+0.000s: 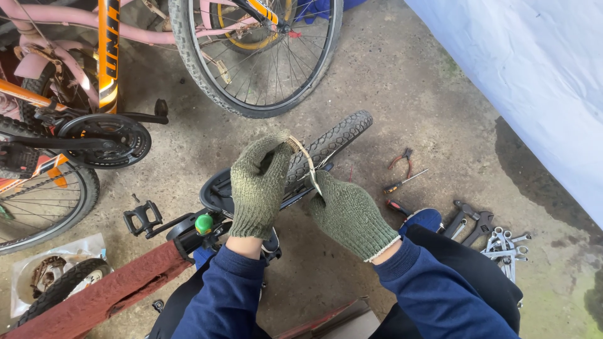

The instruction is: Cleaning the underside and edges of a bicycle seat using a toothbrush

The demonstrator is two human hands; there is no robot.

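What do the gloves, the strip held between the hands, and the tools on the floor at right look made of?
Gloves on the left hand and right hand: olive knitted fabric, ribbed texture, matte. The strip: thin and pale, bent in a curve, possibly metal or plastic; too small to tell. The wrenches: bare metal, grey sheen. The pliers: metal with red-coated handles.

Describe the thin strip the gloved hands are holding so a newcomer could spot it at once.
Start at the small black knobbly tyre lying across the middle of the concrete floor. Over it, the left green knitted glove and right green knitted glove pinch a thin pale curved strip between them. It is the only slim, whitish, arched thing there, against dark rubber.
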